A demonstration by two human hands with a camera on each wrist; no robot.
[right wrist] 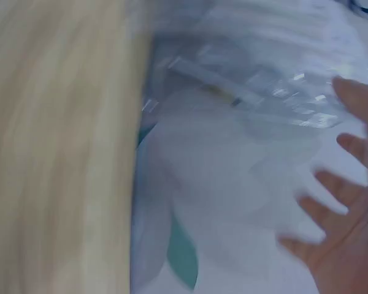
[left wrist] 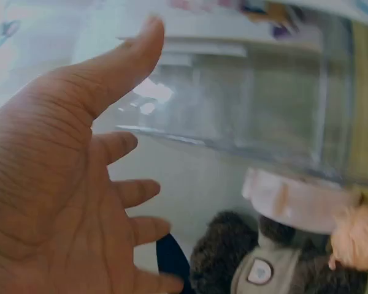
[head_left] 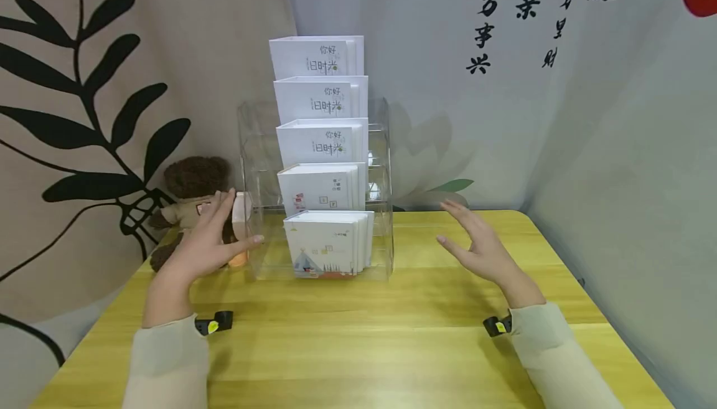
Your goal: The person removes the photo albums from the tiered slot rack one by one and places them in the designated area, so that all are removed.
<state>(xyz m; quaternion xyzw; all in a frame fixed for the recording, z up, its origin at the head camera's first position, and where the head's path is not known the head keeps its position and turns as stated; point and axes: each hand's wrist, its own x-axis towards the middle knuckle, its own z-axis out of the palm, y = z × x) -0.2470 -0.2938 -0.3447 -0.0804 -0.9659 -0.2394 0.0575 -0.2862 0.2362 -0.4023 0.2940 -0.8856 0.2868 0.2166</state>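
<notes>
A clear stepped display rack [head_left: 383, 235] stands on the wooden table, holding several tiers of white booklets or boxes with printed fronts. The lowest white stack [head_left: 322, 241] carries a small tent drawing; the top one [head_left: 297, 59] shows black lettering. Beside the rack's left side is my left hand [head_left: 201, 250], fingers extended and thumb pointing toward the clear wall. The left wrist view shows this hand [left wrist: 55, 184] with spread fingers and nothing in its palm. Off to the rack's right, my right hand [head_left: 478, 250] is raised over the table, its fingers spread and grasping nothing.
A brown plush toy [head_left: 196, 178] sits behind my left hand. Close to the rack's left side are a pale rounded object [left wrist: 300, 202] and an orange fuzzy one [left wrist: 356, 239]. Printed fabric [head_left: 437, 85] hangs behind the table [head_left: 358, 347].
</notes>
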